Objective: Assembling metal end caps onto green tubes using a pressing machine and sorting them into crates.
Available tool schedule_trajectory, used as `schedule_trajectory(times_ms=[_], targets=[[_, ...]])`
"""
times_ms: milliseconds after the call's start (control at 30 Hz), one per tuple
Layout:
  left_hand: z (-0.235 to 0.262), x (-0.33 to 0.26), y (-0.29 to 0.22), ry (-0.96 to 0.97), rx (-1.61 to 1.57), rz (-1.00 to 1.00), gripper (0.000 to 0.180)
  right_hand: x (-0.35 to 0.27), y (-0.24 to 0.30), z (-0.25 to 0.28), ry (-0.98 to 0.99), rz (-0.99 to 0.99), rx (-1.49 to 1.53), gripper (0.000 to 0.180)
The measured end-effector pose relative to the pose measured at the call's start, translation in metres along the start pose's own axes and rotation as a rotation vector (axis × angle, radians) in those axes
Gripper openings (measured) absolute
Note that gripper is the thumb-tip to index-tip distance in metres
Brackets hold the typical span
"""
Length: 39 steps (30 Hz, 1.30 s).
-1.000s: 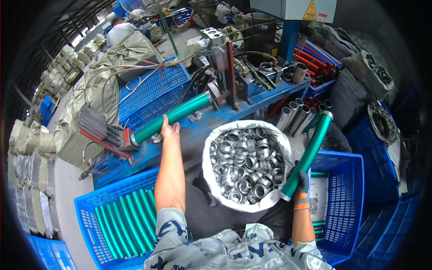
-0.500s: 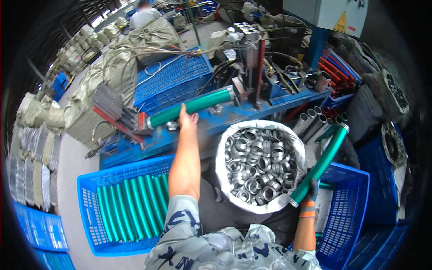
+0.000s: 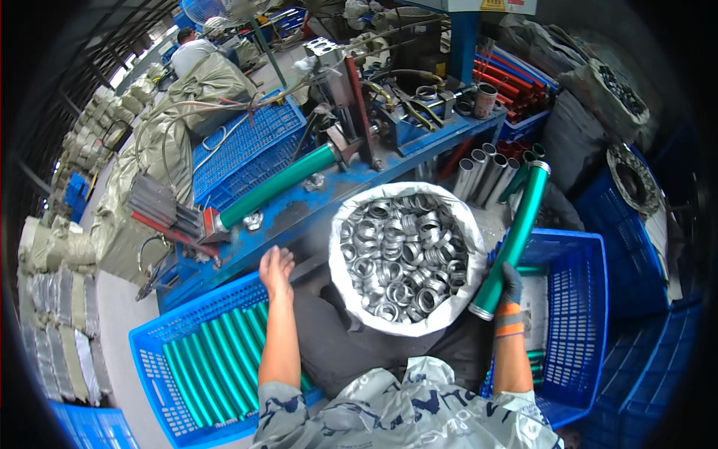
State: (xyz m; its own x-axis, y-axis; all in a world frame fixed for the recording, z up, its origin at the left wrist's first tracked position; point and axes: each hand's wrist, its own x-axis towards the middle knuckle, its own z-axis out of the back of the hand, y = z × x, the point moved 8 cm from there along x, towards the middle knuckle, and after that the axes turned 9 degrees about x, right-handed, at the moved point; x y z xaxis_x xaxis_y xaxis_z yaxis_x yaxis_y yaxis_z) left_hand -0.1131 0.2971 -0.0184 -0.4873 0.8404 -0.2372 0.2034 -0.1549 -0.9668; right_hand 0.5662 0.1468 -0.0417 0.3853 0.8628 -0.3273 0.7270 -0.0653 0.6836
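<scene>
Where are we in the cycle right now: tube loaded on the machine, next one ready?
Done: one green tube lies on the blue bench in the machine's fixture, and a row of green tubes fills the left blue crate. In hand: the gloved right hand grips another green tube; the bare left hand hovers open near the bench. Left: the white sack of metal rings looks full.

The left hand (image 3: 276, 266) has drawn back off the green tube (image 3: 277, 185).
</scene>
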Motion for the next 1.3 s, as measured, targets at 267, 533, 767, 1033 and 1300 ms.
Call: schedule_trajectory(times_ms=[267,533,767,1033,1300], targets=[[0.027,-0.009,0.052,0.047,0.393,-0.289,0.024,-0.114,0.221,0.207,-0.402,0.438,-0.541,0.045],[0.033,-0.005,0.071,-0.025,0.526,-0.184,0.04,-0.181,0.108,0.461,-0.91,0.043,-0.938,0.063],[0.001,-0.02,0.1,0.013,0.728,-0.231,0.035,-0.08,-0.014,0.591,-0.971,-0.395,-0.793,0.066],[-0.005,-0.04,0.072,-0.067,1.073,-0.388,0.03,0.176,-0.082,0.544,-0.888,-0.386,-0.425,0.058],[0.035,-0.03,0.097,-0.246,1.15,-0.269,0.044,0.265,-0.158,0.587,-0.555,-0.313,-0.704,0.06]])
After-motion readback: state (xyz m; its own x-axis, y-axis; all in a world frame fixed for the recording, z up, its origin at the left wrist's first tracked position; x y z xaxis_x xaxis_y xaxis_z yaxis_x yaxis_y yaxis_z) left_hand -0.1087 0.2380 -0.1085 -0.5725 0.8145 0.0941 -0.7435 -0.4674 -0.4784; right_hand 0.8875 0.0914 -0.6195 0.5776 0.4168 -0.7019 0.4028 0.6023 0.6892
